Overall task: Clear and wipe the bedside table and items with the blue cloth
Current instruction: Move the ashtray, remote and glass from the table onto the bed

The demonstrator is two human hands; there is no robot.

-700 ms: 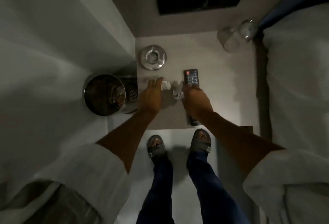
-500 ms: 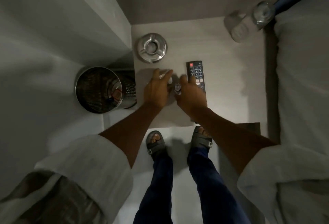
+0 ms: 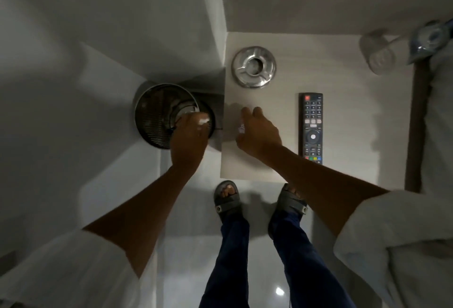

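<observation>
The pale bedside table (image 3: pixel 343 136) carries a round metal ashtray (image 3: pixel 254 66) at its back left and a black remote control (image 3: pixel 310 127) in the middle. My left hand (image 3: pixel 190 133) hangs over the mesh waste bin (image 3: pixel 157 116) left of the table, shut on a small white crumpled scrap (image 3: pixel 204 120). My right hand (image 3: pixel 257 131) hovers over the table's left edge, pinching another small crumpled scrap (image 3: pixel 242 128) between its fingers. No blue cloth is in view.
A clear glass (image 3: pixel 378 52) and a plastic-wrapped item (image 3: pixel 427 40) lie at the table's back right corner. The bed (image 3: pixel 441 124) borders the table on the right. A white wall (image 3: pixel 122 26) rises behind the bin. My sandalled feet (image 3: pixel 228 200) stand before the table.
Both hands picked up the small scraps from the table beside the remote. My left hand has swung left over the bin; my right hand has followed to the table's left edge.
</observation>
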